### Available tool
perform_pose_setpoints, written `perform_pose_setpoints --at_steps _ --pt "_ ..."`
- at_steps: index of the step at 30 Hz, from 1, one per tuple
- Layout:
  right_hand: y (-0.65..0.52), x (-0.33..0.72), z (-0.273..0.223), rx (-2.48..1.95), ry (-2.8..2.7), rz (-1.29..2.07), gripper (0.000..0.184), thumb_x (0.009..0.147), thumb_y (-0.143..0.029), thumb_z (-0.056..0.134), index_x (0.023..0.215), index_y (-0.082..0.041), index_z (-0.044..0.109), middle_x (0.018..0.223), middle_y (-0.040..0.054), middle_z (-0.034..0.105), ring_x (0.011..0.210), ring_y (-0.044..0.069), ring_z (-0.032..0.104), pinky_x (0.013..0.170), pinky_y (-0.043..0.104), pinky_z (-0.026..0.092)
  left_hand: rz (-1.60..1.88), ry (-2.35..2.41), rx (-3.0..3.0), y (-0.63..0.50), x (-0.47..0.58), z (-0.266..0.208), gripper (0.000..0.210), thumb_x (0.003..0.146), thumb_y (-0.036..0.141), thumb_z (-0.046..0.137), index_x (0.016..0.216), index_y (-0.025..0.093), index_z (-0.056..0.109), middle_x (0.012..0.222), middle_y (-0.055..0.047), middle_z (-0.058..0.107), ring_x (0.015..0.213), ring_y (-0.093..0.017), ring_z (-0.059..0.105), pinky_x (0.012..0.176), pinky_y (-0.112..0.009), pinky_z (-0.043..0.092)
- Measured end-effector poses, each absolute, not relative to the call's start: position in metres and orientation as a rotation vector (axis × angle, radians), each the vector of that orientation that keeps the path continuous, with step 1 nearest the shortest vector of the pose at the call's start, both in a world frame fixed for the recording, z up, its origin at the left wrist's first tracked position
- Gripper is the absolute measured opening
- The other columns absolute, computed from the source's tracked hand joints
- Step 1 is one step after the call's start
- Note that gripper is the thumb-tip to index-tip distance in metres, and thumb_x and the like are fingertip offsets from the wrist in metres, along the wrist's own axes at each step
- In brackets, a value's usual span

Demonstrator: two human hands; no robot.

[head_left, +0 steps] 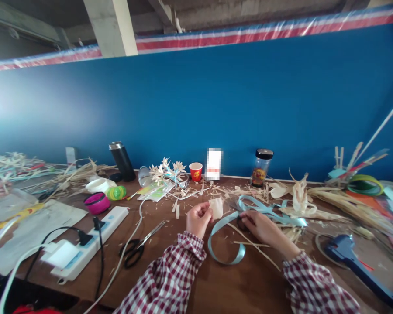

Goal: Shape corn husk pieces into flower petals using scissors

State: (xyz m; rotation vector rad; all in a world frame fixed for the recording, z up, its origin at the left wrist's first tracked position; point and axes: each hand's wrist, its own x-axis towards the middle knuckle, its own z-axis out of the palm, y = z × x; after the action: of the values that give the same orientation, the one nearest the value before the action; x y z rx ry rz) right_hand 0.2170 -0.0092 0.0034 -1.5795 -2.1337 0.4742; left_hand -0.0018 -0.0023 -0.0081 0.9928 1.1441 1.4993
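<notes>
The left hand [198, 220] is holding a small pale piece [216, 208] just above the surface [236, 290], thumb and fingers closing on its edge. The right hand [260, 226] is reaching in beside a curling blue ribbon [220, 224]; its fingers are bending near something dark, though from here I can't tell whether they're gripping it. Towards the back, a bunch of pale flowers [167, 171] is looking already made up, so some of the work is seemingly done. The piece in the left hand is appearing plain and joined to nothing, so its shaping or fixing is probably remaining. Scraps [237, 190] are littering the middle, while scissors [143, 243] and a blue glue gun [353, 261] are lying unused at either side.
</notes>
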Motion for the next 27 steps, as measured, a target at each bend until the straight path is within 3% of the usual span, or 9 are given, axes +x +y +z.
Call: perform_pose_setpoints --at_steps 4,9,13,18,24,27 --pt "-0.01 0.207 0.009 -1.591 -1.953 0.472 0.031 0.087 -0.042 0.042 0.081 -0.018 0.062 0.072 0.0072 0.065 0.066 0.022 0.06 0.062 0.033 0.042 1.45 1.106 1.032 -0.005 -0.001 -0.006 0.027 0.063 0.027 0.075 0.083 0.012 0.066 0.056 0.0 0.064 0.047 -0.011 0.057 0.049 -0.024 0.05" --pt "-0.016 0.179 0.008 -1.207 -1.788 0.891 0.04 0.081 -0.051 0.053 0.096 -0.015 0.058 0.08 0.0069 0.065 0.069 0.02 0.059 0.061 0.029 0.046 1.31 1.075 1.197 -0.016 0.006 -0.006 0.021 0.066 0.031 0.073 0.076 0.014 0.068 0.056 -0.002 0.066 0.048 -0.013 0.06 0.051 -0.025 0.05" --pt "-0.018 0.169 0.0 -1.214 -1.773 0.904 0.038 0.08 -0.052 0.055 0.083 -0.014 0.061 0.072 0.0056 0.063 0.066 0.018 0.055 0.061 0.028 0.044 1.219 1.11 1.191 -0.018 0.009 -0.006 0.019 0.065 0.031 0.073 0.07 0.014 0.067 0.054 -0.002 0.066 0.049 -0.014 0.061 0.05 -0.025 0.051" --pt "-0.013 0.173 -0.009 -1.283 -1.63 0.89 0.04 0.08 -0.053 0.054 0.078 -0.014 0.062 0.067 0.0048 0.061 0.062 0.017 0.053 0.056 0.025 0.041 1.247 1.296 1.226 -0.007 -0.007 -0.006 0.022 0.072 0.034 0.066 0.076 0.013 0.069 0.064 -0.005 0.07 0.048 -0.013 0.061 0.043 -0.023 0.049" --pt "-0.011 0.171 -0.015 -1.226 -1.497 0.981 0.038 0.079 -0.05 0.055 0.075 -0.013 0.062 0.067 0.0057 0.061 0.061 0.017 0.053 0.054 0.027 0.041 1.315 1.764 1.601 0.014 -0.04 -0.006 0.025 0.083 0.016 0.047 0.094 0.014 0.069 0.079 -0.009 0.073 0.065 -0.017 0.068 0.069 -0.034 0.056" --pt "-0.013 0.167 -0.016 -1.222 -1.416 1.046 0.033 0.077 -0.046 0.059 0.081 -0.014 0.063 0.071 0.0062 0.063 0.063 0.018 0.055 0.057 0.029 0.044 1.339 1.88 1.712 0.017 -0.047 -0.009 0.021 0.077 0.014 0.056 0.093 0.013 0.07 0.1 -0.015 0.07 0.098 -0.027 0.063 0.094 -0.046 0.044"
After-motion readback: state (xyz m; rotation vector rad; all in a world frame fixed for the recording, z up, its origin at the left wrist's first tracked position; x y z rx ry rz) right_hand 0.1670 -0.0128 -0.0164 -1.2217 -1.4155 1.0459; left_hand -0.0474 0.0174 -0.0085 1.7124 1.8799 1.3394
